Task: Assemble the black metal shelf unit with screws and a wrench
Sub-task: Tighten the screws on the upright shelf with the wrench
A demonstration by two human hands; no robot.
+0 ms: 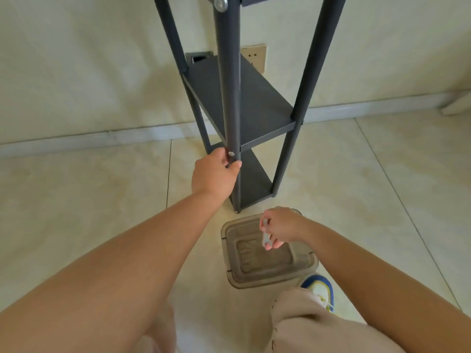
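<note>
The black shelf unit [244, 103] stood at twelve o'clock; the left hand [214, 177] pinched its screw [231, 153], and the right hand [280, 226] held the wrench [265, 234], which probably needed to tighten next.

floor [331, 161]: cream glossy tiles; wall [89, 59]: pale cream; baseboard [102, 138]: grey; socket [254, 58]: gold plate on wall

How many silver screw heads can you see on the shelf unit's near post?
2. One screw head sits at the top of the near post, by the upper shelf. The other is at the middle shelf, beside the left hand's fingers. Others may be hidden.
</note>
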